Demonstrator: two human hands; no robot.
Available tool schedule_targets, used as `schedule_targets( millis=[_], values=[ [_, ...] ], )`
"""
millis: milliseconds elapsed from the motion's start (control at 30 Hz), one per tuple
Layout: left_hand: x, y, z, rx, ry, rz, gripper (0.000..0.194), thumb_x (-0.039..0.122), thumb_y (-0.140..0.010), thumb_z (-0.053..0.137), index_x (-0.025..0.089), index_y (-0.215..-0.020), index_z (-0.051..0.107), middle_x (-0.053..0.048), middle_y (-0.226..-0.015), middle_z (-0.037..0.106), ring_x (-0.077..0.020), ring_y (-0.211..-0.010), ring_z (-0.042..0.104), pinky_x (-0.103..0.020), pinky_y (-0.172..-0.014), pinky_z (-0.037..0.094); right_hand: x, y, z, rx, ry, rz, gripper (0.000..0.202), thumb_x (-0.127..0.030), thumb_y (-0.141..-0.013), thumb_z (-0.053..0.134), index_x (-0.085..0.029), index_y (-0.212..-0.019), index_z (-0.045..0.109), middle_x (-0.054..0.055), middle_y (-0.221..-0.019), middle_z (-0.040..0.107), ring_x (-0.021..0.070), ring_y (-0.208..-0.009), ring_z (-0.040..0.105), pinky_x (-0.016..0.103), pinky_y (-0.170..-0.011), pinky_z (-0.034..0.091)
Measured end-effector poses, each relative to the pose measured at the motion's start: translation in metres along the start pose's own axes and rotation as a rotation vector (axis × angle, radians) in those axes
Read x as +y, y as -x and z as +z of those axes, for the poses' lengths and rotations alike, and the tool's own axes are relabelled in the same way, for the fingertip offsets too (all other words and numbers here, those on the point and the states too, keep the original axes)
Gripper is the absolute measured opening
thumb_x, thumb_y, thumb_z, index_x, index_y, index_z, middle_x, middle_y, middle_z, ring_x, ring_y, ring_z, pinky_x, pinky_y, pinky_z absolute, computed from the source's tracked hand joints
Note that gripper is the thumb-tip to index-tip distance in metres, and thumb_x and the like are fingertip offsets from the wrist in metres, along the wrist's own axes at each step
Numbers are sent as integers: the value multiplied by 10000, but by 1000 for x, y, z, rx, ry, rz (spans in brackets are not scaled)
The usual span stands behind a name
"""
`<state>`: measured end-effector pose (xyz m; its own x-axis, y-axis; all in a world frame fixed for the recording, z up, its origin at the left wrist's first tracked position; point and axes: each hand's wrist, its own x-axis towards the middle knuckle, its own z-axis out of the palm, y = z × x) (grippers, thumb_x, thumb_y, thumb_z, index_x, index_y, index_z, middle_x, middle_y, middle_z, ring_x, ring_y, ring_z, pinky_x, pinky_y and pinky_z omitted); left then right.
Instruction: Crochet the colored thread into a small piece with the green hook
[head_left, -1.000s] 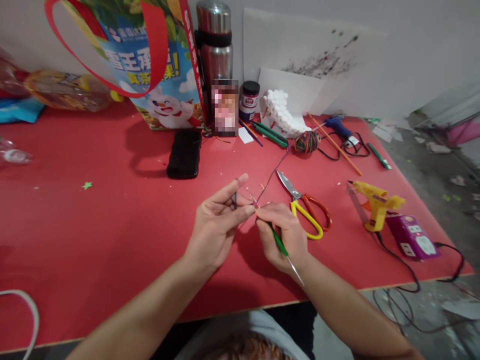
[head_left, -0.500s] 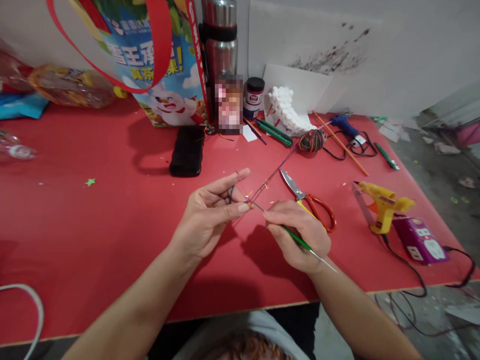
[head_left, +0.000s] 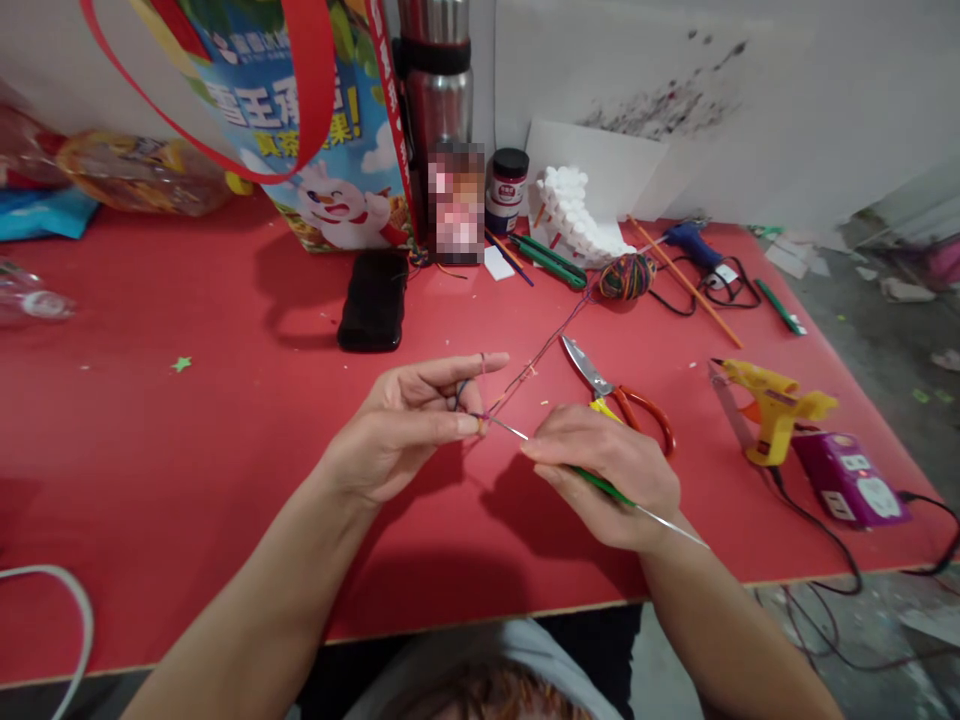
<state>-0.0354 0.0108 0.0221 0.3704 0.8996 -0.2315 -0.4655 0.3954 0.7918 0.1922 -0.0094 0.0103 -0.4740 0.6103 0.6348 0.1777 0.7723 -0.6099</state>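
Observation:
My left hand (head_left: pixel 401 425) pinches a small piece of yarn work (head_left: pixel 481 421) between thumb and finger, with its index finger stretched out and yarn looped round it. In my right hand (head_left: pixel 611 475) is a crochet hook (head_left: pixel 604 485) with a green handle, its metal tip touching the yarn work. A strand of yarn (head_left: pixel 551 340) runs from there back to the multicoloured yarn ball (head_left: pixel 627 277). Scissors (head_left: pixel 619 393) with red-orange handles lie partly open just beyond my right hand.
On the red table (head_left: pixel 187 480) are a black phone (head_left: pixel 373 300), a printed bag (head_left: pixel 322 130), a steel flask (head_left: pixel 435 90), a dark jar (head_left: pixel 507 190) and a green cutter (head_left: pixel 550 262). A yellow glue gun (head_left: pixel 772 405) and purple power box (head_left: pixel 851 478) stand right.
My left hand has shifted slightly left and its index finger has lowered. My right hand has moved a little right and down, showing more of the hook's shaft.

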Motion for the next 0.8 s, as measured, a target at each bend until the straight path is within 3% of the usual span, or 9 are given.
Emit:
schedule_targets(
  millis=[533,800],
  values=[
    [-3,-1,-7,-164,-138,-111,503,76,-610,749,156,-1097,847,-47,-674,643,-125,-649,539,-226,-609,473,-5,-2,-11,-116,-184,107,222,-113,-971,660,-218,-1161,708,44,-893,755,151,-814,718,279,-741,591],
    [-2,-1,-8,-111,-122,-82,499,142,-697,866,201,-1190,816,-46,-802,673,-110,-711,613,-194,-675,529,-1,2,-13,-56,-179,177,247,-84,-945,668,-240,-1132,709,25,-892,756,159,-815,729,290,-709,570]
  ],
)
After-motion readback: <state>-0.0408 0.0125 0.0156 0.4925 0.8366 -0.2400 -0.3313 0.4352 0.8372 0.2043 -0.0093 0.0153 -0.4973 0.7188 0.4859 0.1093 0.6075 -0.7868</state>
